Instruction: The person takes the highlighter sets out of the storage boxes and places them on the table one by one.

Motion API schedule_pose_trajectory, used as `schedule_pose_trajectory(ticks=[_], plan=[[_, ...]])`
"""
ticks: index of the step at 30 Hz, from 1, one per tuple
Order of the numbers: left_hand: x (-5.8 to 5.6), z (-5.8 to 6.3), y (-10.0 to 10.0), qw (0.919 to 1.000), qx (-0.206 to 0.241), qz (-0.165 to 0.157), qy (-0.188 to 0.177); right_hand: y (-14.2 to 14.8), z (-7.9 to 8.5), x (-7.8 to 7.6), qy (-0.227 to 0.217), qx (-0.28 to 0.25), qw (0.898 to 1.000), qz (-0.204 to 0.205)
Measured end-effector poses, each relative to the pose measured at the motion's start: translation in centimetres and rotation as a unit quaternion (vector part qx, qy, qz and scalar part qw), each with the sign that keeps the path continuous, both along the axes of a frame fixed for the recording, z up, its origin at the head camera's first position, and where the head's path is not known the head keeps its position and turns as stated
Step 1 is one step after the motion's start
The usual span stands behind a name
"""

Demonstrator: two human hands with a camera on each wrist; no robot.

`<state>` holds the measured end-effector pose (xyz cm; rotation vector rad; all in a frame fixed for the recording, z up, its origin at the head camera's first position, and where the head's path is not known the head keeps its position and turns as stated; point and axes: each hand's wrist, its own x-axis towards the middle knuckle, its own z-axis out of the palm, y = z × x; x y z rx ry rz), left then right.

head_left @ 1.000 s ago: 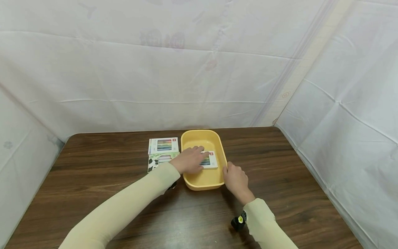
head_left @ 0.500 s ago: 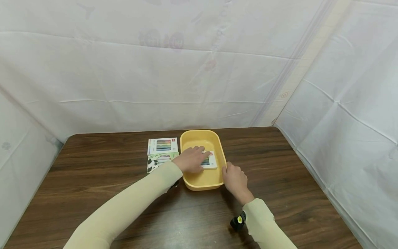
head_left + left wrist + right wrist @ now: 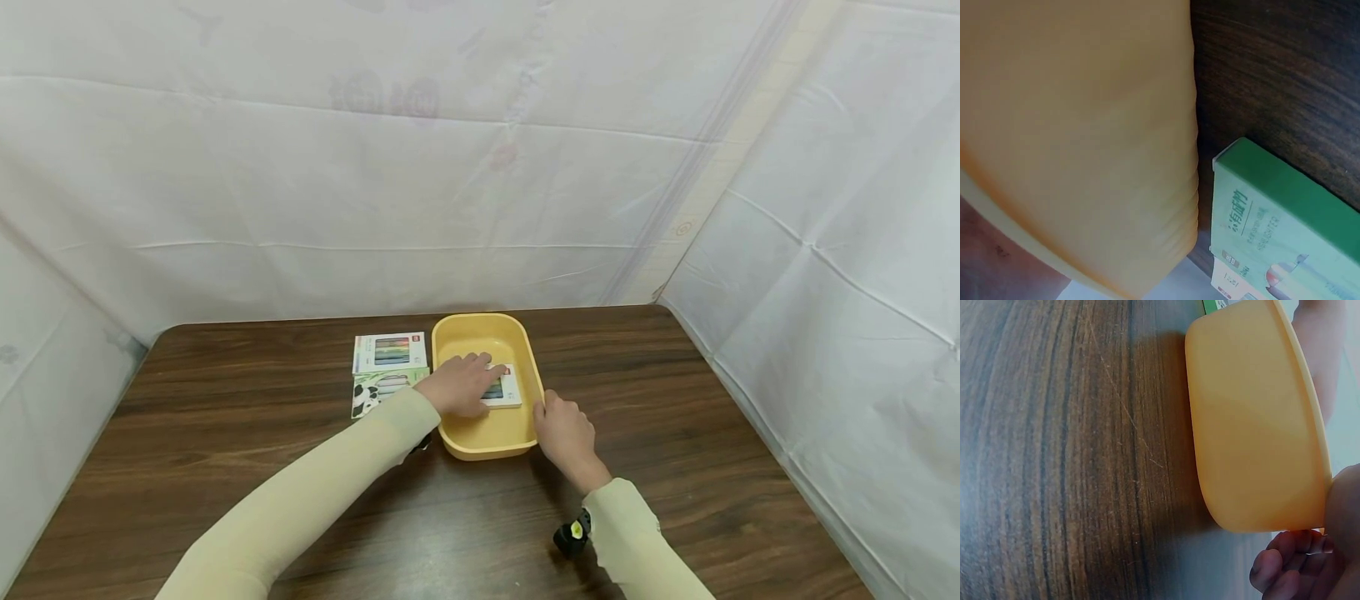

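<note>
A yellow plastic bin point(image 3: 498, 433) stands near the table's far edge. Inside it lies a white box of coloured pens point(image 3: 512, 388), partly covered by my left hand point(image 3: 461, 386). The left thumb is at the box's near edge and the fingers reach across to its far side, holding it. My right hand point(image 3: 566, 433) grips the bin's right rim, with curled fingers point(image 3: 1282, 569) outside the wall in the right wrist view. In the left wrist view the bin's outer wall point(image 3: 1085, 144) hides the left fingers.
Left of the bin lie another white box of coloured pens point(image 3: 390, 352) and a green highlighter box with a panda point(image 3: 367, 395), close to the bin wall. The dark wooden table point(image 3: 225, 450) meets white sheeting point(image 3: 337, 183) behind and at the sides.
Both hands keep their places on the box and the bin rim. The whole scene shifts very slightly left in the view.
</note>
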<state>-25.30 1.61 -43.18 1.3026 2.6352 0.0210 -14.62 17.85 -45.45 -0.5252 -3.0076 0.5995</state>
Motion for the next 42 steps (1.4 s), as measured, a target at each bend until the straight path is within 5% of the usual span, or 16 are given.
schedule_pose_trajectory(ticks=[42], plan=[[-1.0, -1.0, 0.8, 0.9983, -0.016, 0.013, -0.054, 0.0, -0.1, 0.0, 0.011, 0.005, 1.0, 0.001]])
